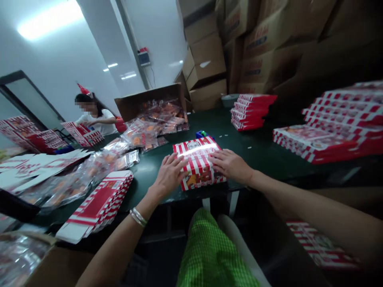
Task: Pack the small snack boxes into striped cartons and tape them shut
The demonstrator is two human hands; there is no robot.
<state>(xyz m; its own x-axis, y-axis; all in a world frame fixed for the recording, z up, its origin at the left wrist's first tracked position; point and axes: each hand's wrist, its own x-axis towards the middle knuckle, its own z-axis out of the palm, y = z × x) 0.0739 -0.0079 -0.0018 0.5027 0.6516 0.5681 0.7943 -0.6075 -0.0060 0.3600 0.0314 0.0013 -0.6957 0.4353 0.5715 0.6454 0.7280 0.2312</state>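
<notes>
A red-and-white striped box (198, 158) lies on the dark green table (257, 149) right in front of me. My left hand (170, 174) rests on its left side with fingers spread over the lid. My right hand (229, 164) presses flat on its right side, fingers stretched out. Both hands touch the box; neither lifts it. A small blue and green object (201, 134) sits just behind the box.
A stack of flat folded striped cartons (98, 201) lies at my left. Clear snack packets (143, 133) spill from an open cardboard box (149, 101). Finished striped boxes are stacked at back (249, 111) and right (335, 123). Another person (95, 115) works far left. Brown cartons (263, 40) are piled behind.
</notes>
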